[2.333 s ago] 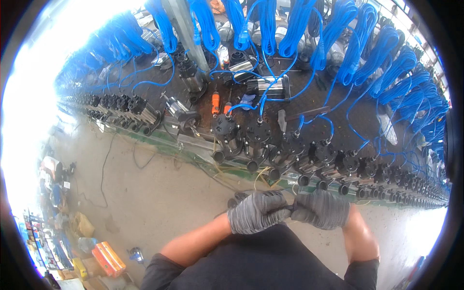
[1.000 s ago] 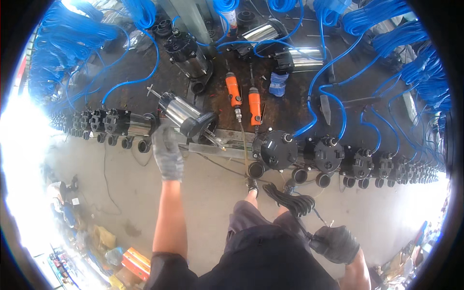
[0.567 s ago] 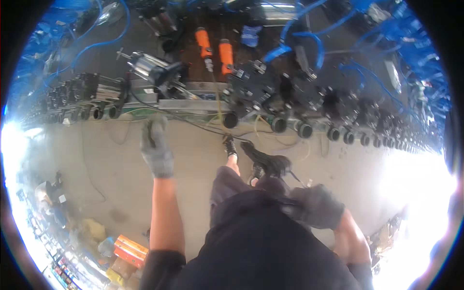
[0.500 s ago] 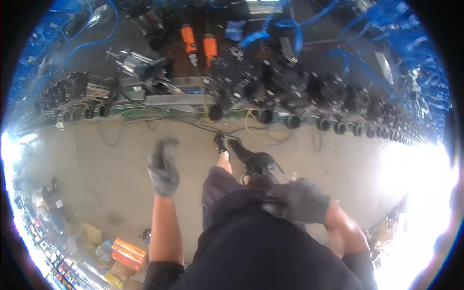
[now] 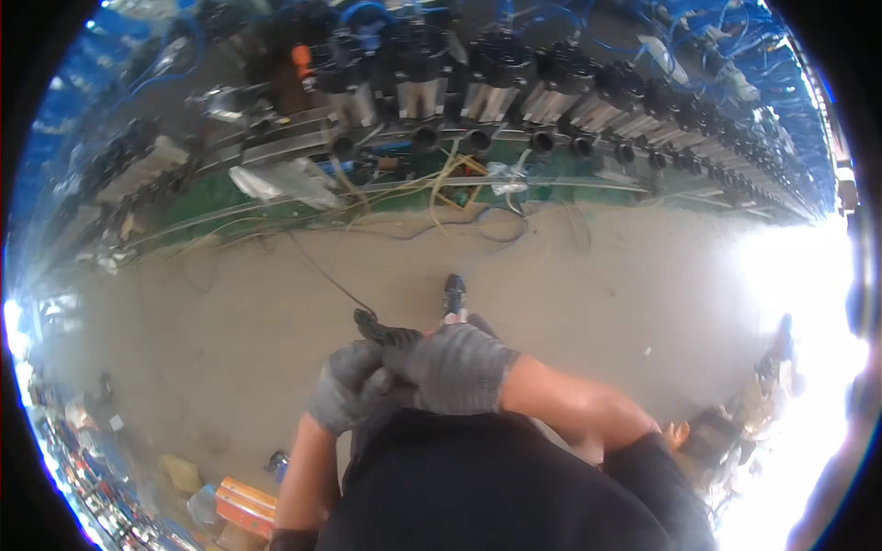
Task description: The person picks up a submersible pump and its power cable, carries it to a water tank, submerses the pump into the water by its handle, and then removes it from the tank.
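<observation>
In front of my belly my two grey-gloved hands meet. My right hand is closed round a black corded tool; its ribbed end and thin cable stick out beyond the gloves. My left hand has its fingers curled in against the tool, right beside the other hand. The gloves hide most of the tool's body, so its exact kind does not show.
Ahead runs a long rack of black and silver cylindrical units, with hoses and cables along its foot. One shoe stands on the grey floor. An orange box lies at the lower left.
My left hand has come across from the left to meet the right one. My right hand has moved left with the tool. The view has shifted along the rack.
</observation>
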